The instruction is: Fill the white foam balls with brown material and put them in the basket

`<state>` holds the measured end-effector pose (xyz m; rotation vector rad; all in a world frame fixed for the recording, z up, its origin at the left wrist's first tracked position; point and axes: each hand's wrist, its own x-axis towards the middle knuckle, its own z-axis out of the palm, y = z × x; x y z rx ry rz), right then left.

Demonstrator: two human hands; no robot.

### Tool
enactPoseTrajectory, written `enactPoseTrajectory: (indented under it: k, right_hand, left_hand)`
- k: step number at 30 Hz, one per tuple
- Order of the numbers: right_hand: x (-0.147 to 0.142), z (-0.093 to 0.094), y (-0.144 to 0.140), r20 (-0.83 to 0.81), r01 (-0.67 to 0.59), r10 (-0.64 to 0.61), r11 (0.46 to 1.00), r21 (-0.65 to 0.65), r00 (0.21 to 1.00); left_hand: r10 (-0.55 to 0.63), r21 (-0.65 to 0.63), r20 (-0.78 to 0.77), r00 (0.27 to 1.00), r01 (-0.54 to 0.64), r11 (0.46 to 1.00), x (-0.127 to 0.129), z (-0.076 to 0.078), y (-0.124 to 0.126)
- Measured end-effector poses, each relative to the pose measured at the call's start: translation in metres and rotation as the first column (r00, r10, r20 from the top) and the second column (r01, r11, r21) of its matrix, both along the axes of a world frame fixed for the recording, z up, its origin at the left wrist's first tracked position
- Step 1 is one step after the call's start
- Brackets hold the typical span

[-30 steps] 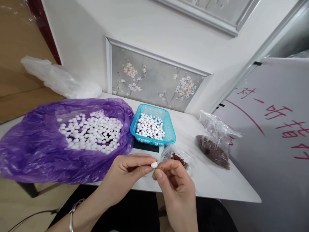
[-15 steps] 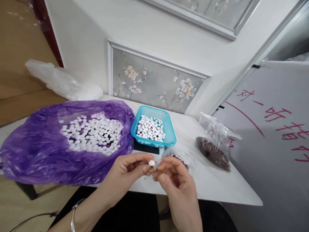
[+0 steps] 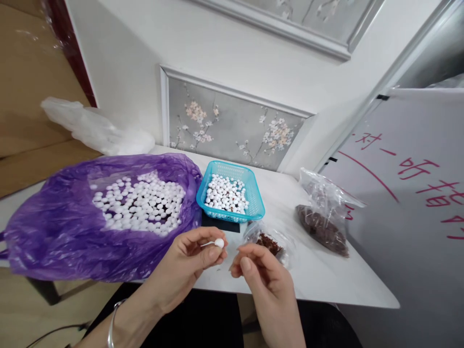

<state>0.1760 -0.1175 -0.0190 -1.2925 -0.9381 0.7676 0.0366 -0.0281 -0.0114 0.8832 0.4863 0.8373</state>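
Note:
My left hand (image 3: 192,261) pinches a small white bead (image 3: 219,243) between thumb and fingertips, above the near edge of the white table (image 3: 326,278). My right hand (image 3: 263,278) is just to its right, a short gap from the bead, thumb and forefinger pressed together; I see nothing between them. Right behind my right hand lies a small clear bag of brown bits (image 3: 270,241). Farther back, a blue basket (image 3: 202,193) holds several white beads, and to its left an open purple bag (image 3: 54,232) is full of white beads (image 3: 137,203).
A larger clear bag of brown material (image 3: 321,227) lies at the table's right. A white plastic bag (image 3: 94,128) sits at the back left against the wall. A whiteboard with red writing (image 3: 406,203) leans at the right. A black object (image 3: 217,223) lies under the basket.
My right fingers touched the bead before; now they have drawn back to the right. My left hand has shifted slightly left with the bead.

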Motion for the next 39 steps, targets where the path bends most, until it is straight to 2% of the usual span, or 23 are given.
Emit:
enactPoseTrajectory:
  k: [8, 18, 20, 23, 26, 28, 29, 31, 33, 39]
  right_hand:
    - [0.003, -0.002, 0.001, 0.051, -0.066, 0.065, 0.998, 0.018, 0.997]
    - [-0.004, 0.008, 0.001, 0.026, 0.008, -0.009, 1.000, 0.028, 1.000]
    - [-0.004, 0.008, 0.000, 0.032, 0.005, -0.006, 1.000, 0.024, 0.999]
    - [-0.001, 0.006, -0.002, 0.051, 0.015, -0.016, 1.000, 0.023, 0.999]
    - [0.015, 0.002, -0.005, 0.173, 0.086, -0.089, 0.996, 0.020, 0.981]
    - [0.033, -0.003, -0.003, 0.386, 0.171, -0.159, 0.985, 0.003, 0.909]
    - [0.042, -0.006, -0.002, 0.531, 0.218, -0.182, 0.976, -0.006, 0.828]
    - [0.058, -0.012, 0.003, 0.814, 0.308, -0.143, 0.950, -0.045, 0.562]
    - [0.068, -0.017, 0.010, 0.903, 0.343, -0.066, 0.935, -0.093, 0.425]
    - [0.067, -0.027, 0.024, 0.942, 0.361, 0.120, 0.902, -0.236, 0.314]
  left_hand:
    - [0.032, 0.031, -0.033, 0.999, -0.031, 0.999, 0.001, 0.000, 0.000]
    - [0.076, 0.046, -0.026, 0.997, -0.075, 0.996, 0.006, -0.001, 0.003]
    - [0.089, 0.009, -0.010, 0.996, -0.089, 0.996, 0.006, -0.001, 0.003]
    - [0.119, -0.124, 0.008, 0.993, -0.118, 0.985, 0.005, 0.000, 0.003]
    - [0.106, -0.241, 0.035, 0.994, -0.095, 0.966, 0.002, 0.003, 0.002]
    - [0.074, -0.274, 0.077, 0.994, -0.051, 0.960, -0.001, 0.005, 0.001]
    - [0.062, -0.289, 0.098, 0.993, -0.031, 0.957, -0.003, 0.006, 0.001]
    - [0.050, -0.329, 0.131, 0.990, -0.004, 0.944, -0.004, 0.006, 0.001]
    - [0.049, -0.366, 0.164, 0.985, 0.015, 0.930, -0.005, 0.006, 0.001]
    - [0.081, -0.423, 0.210, 0.974, 0.016, 0.906, -0.002, 0.007, 0.002]
